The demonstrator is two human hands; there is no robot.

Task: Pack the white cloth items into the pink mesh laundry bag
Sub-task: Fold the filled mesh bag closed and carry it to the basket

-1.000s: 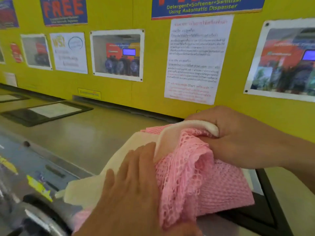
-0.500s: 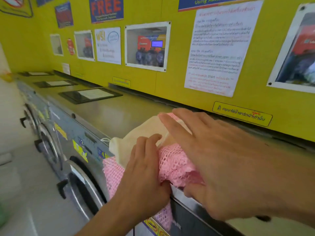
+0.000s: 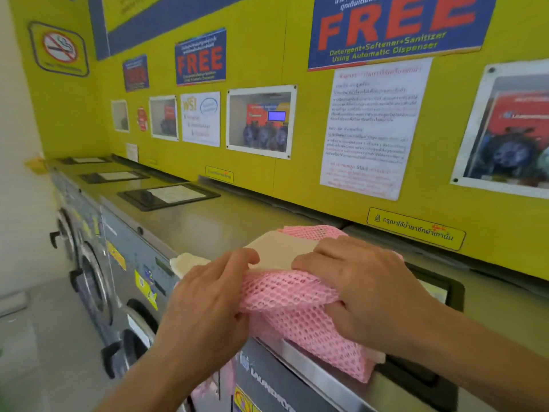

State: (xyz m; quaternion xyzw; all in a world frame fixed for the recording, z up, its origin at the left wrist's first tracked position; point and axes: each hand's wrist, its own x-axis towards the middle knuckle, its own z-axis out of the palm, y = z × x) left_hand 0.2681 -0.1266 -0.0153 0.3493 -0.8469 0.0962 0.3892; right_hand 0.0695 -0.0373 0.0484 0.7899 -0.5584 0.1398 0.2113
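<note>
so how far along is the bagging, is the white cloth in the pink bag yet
Partly. The pink mesh laundry bag lies on the washer top with white cloth only part-way in: a broad cream fold sticks out of its mouth. In hand: the left hand and right hand grip the mesh at the opening. Left: push the cloth fully inside and close the bag.

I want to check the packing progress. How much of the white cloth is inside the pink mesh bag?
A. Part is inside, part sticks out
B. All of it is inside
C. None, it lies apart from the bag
A: the white cloth emerges from the pink mesh bag, its end past the left hand.
</note>
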